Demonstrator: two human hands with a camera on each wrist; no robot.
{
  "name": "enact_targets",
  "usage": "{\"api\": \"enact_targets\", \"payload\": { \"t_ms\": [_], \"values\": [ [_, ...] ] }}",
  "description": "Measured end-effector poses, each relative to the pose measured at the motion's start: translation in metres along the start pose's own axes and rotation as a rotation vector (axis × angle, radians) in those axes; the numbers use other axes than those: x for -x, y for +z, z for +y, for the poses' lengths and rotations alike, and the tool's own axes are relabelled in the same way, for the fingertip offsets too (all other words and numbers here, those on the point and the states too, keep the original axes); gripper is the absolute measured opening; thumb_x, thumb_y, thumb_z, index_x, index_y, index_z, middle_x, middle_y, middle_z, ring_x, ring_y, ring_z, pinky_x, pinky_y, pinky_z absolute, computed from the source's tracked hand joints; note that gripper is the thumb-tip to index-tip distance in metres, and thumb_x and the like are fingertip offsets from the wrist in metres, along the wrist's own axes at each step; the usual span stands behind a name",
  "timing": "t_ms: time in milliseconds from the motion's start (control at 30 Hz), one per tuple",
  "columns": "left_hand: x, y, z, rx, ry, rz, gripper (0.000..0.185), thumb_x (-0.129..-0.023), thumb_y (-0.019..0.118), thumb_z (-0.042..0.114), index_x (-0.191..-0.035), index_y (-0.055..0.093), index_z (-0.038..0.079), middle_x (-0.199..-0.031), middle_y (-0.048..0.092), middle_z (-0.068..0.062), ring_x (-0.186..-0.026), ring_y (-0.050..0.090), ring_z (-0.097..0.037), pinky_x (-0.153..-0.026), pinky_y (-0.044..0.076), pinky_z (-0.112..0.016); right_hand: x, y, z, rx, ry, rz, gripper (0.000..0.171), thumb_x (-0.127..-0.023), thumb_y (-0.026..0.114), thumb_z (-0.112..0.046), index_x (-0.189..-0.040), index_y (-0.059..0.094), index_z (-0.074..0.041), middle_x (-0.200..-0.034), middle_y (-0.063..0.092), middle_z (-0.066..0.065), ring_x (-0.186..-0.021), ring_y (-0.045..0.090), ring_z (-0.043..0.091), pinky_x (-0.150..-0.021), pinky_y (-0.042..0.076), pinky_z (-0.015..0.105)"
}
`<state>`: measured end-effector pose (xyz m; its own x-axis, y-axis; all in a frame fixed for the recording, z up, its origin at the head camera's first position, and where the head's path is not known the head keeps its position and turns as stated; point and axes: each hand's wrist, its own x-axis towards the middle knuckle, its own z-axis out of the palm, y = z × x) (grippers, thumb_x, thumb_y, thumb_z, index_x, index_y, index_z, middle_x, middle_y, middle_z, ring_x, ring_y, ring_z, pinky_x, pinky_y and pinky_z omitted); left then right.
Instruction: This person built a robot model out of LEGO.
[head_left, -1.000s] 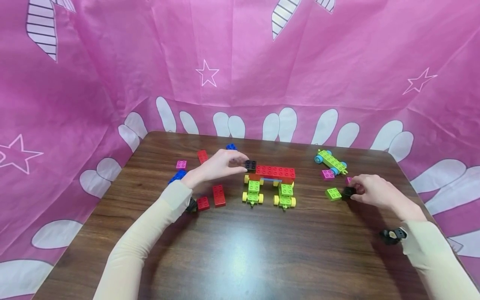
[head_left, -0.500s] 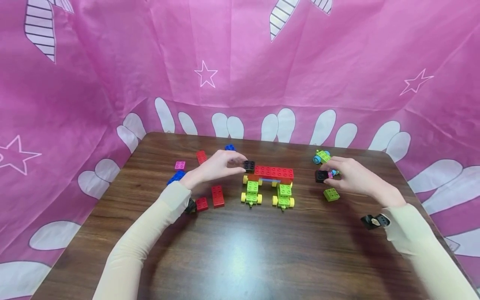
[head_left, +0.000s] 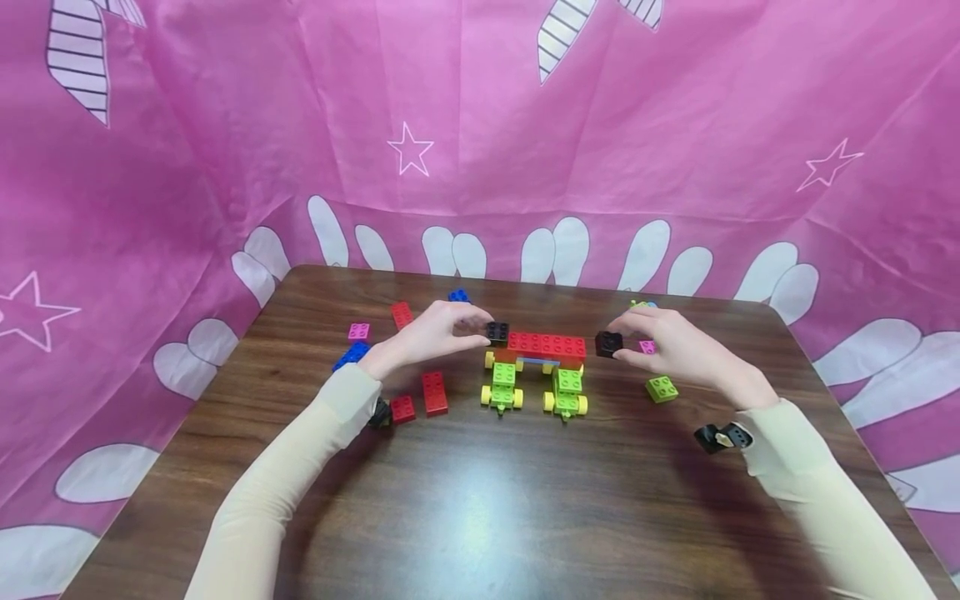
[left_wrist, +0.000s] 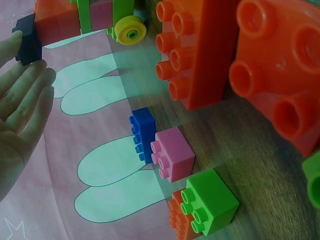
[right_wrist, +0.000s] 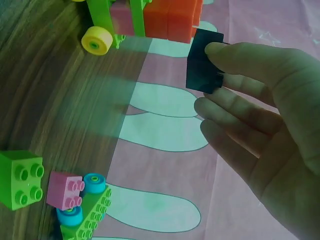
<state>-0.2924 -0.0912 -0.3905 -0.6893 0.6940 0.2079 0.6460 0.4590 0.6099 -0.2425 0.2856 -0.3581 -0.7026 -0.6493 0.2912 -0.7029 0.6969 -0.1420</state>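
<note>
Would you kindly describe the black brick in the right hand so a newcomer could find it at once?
Start at the long red brick topping the green wheeled build mid-table. Just off its right end, the right hand pinches a small black brick above the table. A second black brick sits at the opposite end, by the left hand.

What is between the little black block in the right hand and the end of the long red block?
Nothing visible. The small black plastic block pinched in the right hand hangs just beside the long red plastic brick, only air between.

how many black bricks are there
2. One black brick sits at the left end of the red build, pinched by the left hand; the other black brick is held by the right hand.
</note>
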Motion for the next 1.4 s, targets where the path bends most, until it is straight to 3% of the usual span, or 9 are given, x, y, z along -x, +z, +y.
{"api": "enact_targets", "payload": {
  "t_ms": [200,567,833,1400],
  "values": [
    [0.001,0.001,-0.001,0.003,-0.005,-0.002,0.038,-0.092,0.071,0.025,-0.126,0.066,0.008,-0.119,0.072,-0.007,-0.108,0.069,-0.019,-0.098,0.056,-0.035,-0.004,0.005,-0.002,-0.037,-0.043,0.037,0.024,-0.079,0.08,-0.011,-0.102,0.072,-0.01,-0.097,0.071,-0.001,-0.087,0.062,0.012,-0.07,0.05,0.03],
    [-0.001,0.0,-0.001,-0.017,-0.002,0.004,0.037,-0.092,0.071,0.026,-0.125,0.066,0.009,-0.118,0.072,-0.005,-0.107,0.069,-0.016,-0.097,0.056,-0.033,-0.008,0.008,-0.002,-0.079,-0.034,0.055,0.028,-0.08,0.081,-0.012,-0.106,0.072,-0.01,-0.1,0.07,0.0,-0.081,0.052,0.004,-0.057,0.046,0.021],
    [0.0,0.001,-0.002,0.017,-0.02,-0.007,0.039,-0.092,0.071,0.027,-0.126,0.065,0.01,-0.121,0.071,-0.005,-0.109,0.068,-0.016,-0.097,0.056,-0.034,-0.011,0.014,-0.003,-0.107,-0.029,0.036,0.032,-0.081,0.08,-0.011,-0.111,0.07,-0.008,-0.1,0.071,0.0,-0.092,0.066,0.015,-0.076,0.055,0.035],
    [0.0,0.002,-0.001,0.043,-0.021,-0.003,0.037,-0.092,0.071,0.024,-0.125,0.066,0.009,-0.119,0.072,-0.005,-0.108,0.068,-0.017,-0.096,0.057,-0.037,-0.013,0.02,-0.003,-0.087,-0.035,0.05,0.036,-0.079,0.081,-0.009,-0.114,0.071,-0.007,-0.1,0.072,0.002,-0.091,0.069,0.019,-0.074,0.056,0.037]
  ]
}}
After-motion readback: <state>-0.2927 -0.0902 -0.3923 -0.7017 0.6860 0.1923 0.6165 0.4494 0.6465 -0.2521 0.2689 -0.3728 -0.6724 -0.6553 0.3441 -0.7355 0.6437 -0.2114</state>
